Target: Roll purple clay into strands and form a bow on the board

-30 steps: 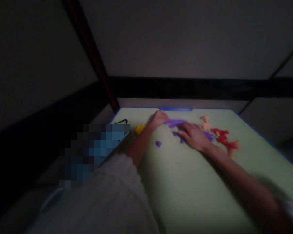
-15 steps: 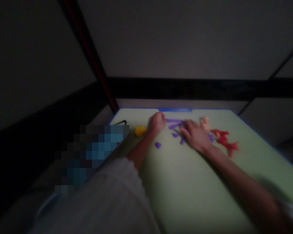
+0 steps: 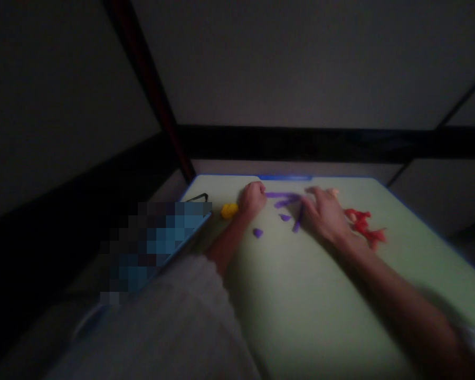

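My left hand (image 3: pixel 253 196) is closed on the table at the left end of a long purple strip (image 3: pixel 279 195) that looks like modelling clay. Whatever its fingers may hold is hidden. Beside the strip's right end, my right hand (image 3: pixel 325 210) has its fingers apart and holds nothing I can see. A shorter purple strip (image 3: pixel 285 202) lies just below the long one, and another (image 3: pixel 298 219) slants down near my right thumb. Two small purple lumps, one (image 3: pixel 285 217) nearer the strips and one (image 3: pixel 258 233) further left, lie on the tabletop.
A yellow lump (image 3: pixel 229 211) sits left of my left wrist. Red pieces (image 3: pixel 362 224) lie right of my right hand, with a peach piece (image 3: pixel 333 192) partly hidden behind it. The pale green table (image 3: pixel 285 295) has a blue edge. A blurred-out screen-like object (image 3: pixel 162 243) stands at left.
My right hand has lifted a little and shifted right, its fingers spreading and uncovering more of the slanting purple strip. My left hand stays closed at nearly the same spot.
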`<action>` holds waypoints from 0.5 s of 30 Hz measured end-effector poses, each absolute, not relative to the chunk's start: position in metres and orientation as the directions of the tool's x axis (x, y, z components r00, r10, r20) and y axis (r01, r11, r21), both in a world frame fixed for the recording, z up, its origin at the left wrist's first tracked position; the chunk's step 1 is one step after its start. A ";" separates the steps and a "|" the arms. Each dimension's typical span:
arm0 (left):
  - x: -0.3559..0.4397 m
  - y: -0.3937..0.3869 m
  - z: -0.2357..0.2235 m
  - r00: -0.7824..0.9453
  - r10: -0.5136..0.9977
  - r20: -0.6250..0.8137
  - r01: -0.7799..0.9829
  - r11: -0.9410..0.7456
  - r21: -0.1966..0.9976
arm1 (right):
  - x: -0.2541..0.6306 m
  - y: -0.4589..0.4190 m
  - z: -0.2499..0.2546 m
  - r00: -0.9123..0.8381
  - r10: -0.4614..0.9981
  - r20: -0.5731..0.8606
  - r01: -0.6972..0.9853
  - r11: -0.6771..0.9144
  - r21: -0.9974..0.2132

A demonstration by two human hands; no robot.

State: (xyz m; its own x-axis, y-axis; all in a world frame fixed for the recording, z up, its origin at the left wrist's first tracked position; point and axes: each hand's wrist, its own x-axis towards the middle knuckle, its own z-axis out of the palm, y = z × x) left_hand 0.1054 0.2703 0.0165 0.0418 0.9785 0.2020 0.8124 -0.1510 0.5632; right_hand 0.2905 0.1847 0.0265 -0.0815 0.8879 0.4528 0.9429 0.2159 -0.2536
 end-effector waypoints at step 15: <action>0.067 0.176 0.013 0.365 0.910 0.198 0.820 -0.415 0.394 | 0.268 0.109 0.055 -0.325 0.919 0.223 0.845 0.388 -0.369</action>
State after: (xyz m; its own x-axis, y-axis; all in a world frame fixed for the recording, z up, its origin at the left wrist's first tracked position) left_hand 0.0675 0.1758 0.0134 0.3650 0.9098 0.1977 0.8200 -0.4147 0.3944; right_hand 0.2681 0.1092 0.0555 -0.3247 0.9191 0.2231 0.8445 0.3879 -0.3692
